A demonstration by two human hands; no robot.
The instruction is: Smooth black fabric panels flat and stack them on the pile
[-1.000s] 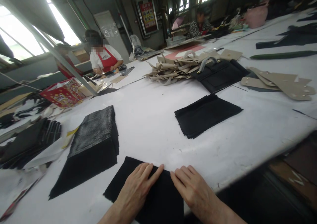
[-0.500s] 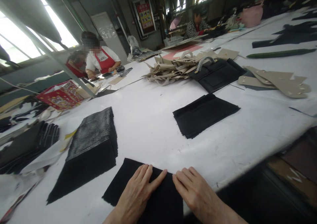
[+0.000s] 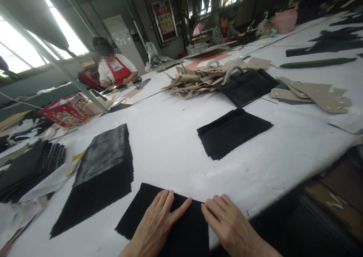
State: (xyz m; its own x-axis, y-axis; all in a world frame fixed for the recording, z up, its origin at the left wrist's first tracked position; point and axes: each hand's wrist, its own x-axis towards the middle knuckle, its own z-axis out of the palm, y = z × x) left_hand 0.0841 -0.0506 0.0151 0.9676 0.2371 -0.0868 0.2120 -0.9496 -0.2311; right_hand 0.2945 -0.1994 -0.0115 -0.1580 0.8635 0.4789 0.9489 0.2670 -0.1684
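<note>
A black fabric piece (image 3: 136,207) lies at the table's near edge, its upper edge folded or doubled over. My left hand (image 3: 156,220) rests flat on it, fingers together at the upper edge and thumb stretched out to the right. At the right corner, my right hand (image 3: 227,221) has its fingers curled and closed on the fabric's edge. To the left lies a stack of black fabric pieces (image 3: 103,154), its top sheets turned back to a greyish side. Farther off to the right sits a smaller pile of folded black pieces (image 3: 234,132).
A black handbag (image 3: 246,84) lies beside a heap of beige pieces (image 3: 195,79). More beige straps (image 3: 312,92) and a cucumber (image 3: 317,63) are at the right. A co-worker in a red apron (image 3: 117,71) sits across the white table (image 3: 161,143). Dark stacks lie left.
My right hand has shifted slightly right along the fabric's edge. My left hand stays nearly in place on the fabric. The view has shifted a little.
</note>
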